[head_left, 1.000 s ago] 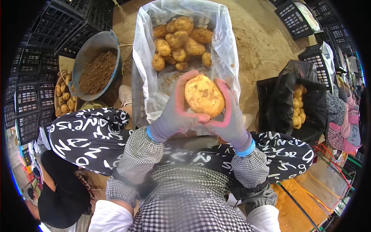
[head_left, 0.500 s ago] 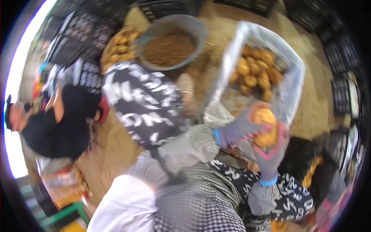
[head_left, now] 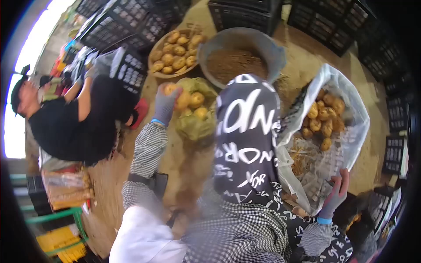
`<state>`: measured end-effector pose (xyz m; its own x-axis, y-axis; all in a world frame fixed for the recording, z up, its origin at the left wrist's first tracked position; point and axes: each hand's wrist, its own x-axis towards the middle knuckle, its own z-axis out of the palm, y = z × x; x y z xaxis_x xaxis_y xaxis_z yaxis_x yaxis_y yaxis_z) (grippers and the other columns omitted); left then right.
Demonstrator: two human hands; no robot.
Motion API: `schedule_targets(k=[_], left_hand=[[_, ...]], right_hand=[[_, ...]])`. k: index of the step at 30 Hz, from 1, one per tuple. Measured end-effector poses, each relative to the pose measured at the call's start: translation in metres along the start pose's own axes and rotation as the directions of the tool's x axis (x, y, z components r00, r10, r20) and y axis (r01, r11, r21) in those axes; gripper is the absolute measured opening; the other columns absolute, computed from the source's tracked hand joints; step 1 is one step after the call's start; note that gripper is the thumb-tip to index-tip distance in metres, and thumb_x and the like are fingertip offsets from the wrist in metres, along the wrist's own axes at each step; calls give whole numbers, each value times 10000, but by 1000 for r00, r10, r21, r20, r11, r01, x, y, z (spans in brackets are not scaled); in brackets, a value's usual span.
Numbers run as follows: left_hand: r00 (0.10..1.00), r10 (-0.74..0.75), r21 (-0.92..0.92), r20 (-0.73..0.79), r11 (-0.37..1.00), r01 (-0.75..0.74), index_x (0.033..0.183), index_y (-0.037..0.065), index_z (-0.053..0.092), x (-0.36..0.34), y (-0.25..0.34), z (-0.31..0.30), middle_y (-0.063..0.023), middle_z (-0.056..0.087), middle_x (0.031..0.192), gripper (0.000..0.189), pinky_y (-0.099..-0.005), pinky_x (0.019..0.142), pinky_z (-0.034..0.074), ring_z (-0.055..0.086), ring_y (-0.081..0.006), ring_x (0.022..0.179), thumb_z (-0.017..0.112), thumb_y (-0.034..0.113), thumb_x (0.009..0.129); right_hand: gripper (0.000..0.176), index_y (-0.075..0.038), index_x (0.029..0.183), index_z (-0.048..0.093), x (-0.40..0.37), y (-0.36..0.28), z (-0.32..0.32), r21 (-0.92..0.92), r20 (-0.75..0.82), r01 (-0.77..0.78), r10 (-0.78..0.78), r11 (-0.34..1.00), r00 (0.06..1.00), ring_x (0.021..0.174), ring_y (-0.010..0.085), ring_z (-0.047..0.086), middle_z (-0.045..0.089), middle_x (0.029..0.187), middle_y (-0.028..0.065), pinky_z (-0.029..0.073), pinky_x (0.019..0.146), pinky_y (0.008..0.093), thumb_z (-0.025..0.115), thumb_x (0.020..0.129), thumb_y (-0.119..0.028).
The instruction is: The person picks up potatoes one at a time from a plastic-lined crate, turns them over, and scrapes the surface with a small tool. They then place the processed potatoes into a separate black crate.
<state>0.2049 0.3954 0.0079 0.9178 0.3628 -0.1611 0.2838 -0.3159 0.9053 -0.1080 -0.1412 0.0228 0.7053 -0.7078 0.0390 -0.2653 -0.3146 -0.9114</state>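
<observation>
Head view: left hand [head_left: 165,105] fingers [head_left: 177,93] curled round potato [head_left: 169,89], blurred, at mouth of yellow-green bag [head_left: 186,125] with more potatoes in it. Right hand [head_left: 337,196] fingers [head_left: 344,176] partly open, holding nothing visible, at near edge of plastic liner [head_left: 360,115]; can't tell if touching. Potatoes heaped inside liner. Basket [head_left: 153,57] of potatoes beyond bag, tub [head_left: 277,57] of soil just beside basket. Person in black [head_left: 66,127] seated off left.
</observation>
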Motion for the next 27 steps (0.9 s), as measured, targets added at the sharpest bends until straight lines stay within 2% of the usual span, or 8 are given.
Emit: schedule_targets(k=[5, 9, 12, 14, 15, 19, 20, 27], left_hand=[[957, -96, 647, 275, 754, -110, 1258, 31, 512, 67, -95, 29, -100, 653, 962, 454, -294, 682, 501, 615, -146, 824, 697, 223, 891], [900, 71, 760, 430, 510, -403, 1255, 26, 490, 108, 0, 48, -103, 647, 983, 429, -309, 739, 485, 616, -162, 839, 654, 222, 911], [343, 453, 349, 823, 73, -934, 1253, 22, 473, 103, 125, 96, -105, 643, 998, 411, -319, 782, 473, 617, -175, 851, 622, 221, 926], [287, 525, 67, 801, 398, -915, 1252, 19, 461, 53, 203, 150, -107, 640, 1009, 399, -327, 811, 464, 617, -183, 858, 600, 220, 936], [467, 484, -61, 740, 740, -670, 1449, 9, 395, 19, 231, 181, -79, 661, 1024, 634, -247, 658, 511, 631, -128, 796, 654, 273, 935], [268, -143, 302, 953, 553, -777, 1437, 66, 438, -175, 276, 308, -152, 652, 1158, 621, -290, 816, 514, 632, -168, 964, 647, 349, 925], [40, 154, -2, 987, 260, -966, 1415, 91, 471, -161, 217, 353, -180, 646, 1118, 632, -352, 854, 509, 640, -230, 958, 674, 376, 890], [333, 94, 342, 938, -408, -847, 1366, 39, 462, -202, 60, 533, -180, 504, 1340, 739, -481, 990, 442, 559, -354, 1205, 690, 437, 786]], right_hand=[[330, 7, 1292, 592, -3, 26, -25, -129, 22, -57, 60, 990, 998, 836, 84, 596, 652, 1148, 68, 485, 743, 221, 540, 968, -31], [295, -7, 1248, 621, -1, 14, -39, 28, 12, -42, 42, 999, 999, 769, 87, 619, 661, 1071, 74, 505, 675, 219, 509, 974, -9], [304, -21, 1272, 616, 5, 7, -42, 240, 45, -266, 263, 934, 964, 757, 87, 624, 665, 1076, 70, 514, 652, 221, 511, 986, -31], [313, -26, 1284, 612, 8, 2, -40, 308, 83, -324, 314, 895, 946, 754, 86, 625, 670, 1073, 67, 516, 643, 222, 509, 989, -36], [317, -29, 1290, 609, 11, 1, -38, 347, 104, -350, 336, 870, 936, 752, 85, 625, 672, 1072, 65, 517, 639, 222, 508, 990, -38], [328, -26, 1292, 612, 6, -1, -41, 321, 93, -257, 239, 912, 966, 736, 69, 618, 688, 1044, 67, 490, 644, 200, 515, 979, -20], [344, -17, 1278, 618, 6, 0, -45, 302, 73, -215, 202, 929, 977, 748, 85, 629, 693, 1039, 81, 483, 651, 200, 522, 951, 22], [317, 17, 1251, 610, 4, 7, -83, 160, -60, -71, 82, 984, 995, 777, 112, 640, 675, 1032, 93, 501, 687, 222, 505, 954, 55]])
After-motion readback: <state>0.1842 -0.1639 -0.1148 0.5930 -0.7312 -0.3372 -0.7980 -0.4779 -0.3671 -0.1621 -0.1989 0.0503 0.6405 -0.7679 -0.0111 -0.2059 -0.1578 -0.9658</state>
